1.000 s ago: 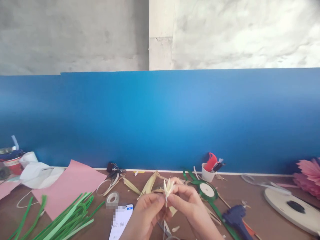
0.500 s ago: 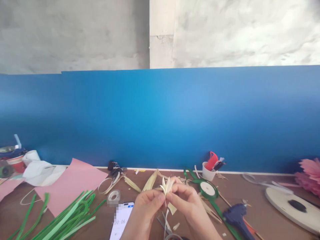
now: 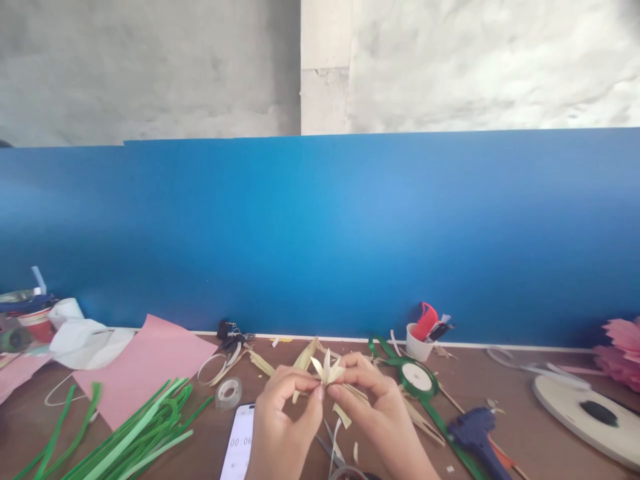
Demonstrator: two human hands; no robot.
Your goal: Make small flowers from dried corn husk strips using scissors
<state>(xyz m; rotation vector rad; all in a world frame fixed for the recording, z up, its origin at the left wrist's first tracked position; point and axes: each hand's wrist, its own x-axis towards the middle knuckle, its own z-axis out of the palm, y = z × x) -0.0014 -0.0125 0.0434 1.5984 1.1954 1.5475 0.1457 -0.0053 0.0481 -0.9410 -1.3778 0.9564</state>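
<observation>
From my end, the left hand [image 3: 290,408] has thumb and forefinger pinched at the base of a corn-husk flower [image 3: 327,373], and the right hand [image 3: 373,403] pinches it from the other side, petals [image 3: 317,366] fanned up between them. I'd pinch low and light, since dry husk probably splits easily, and even out the spread. Mind the hot glue gun [image 3: 473,430] right of the right hand.

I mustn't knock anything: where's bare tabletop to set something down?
Bare: right, between the glue gun and oval board; a narrow strip between the green pipe cleaners and smartphone. Crowded: centre, with husk pieces; left, with pink paper.
</observation>
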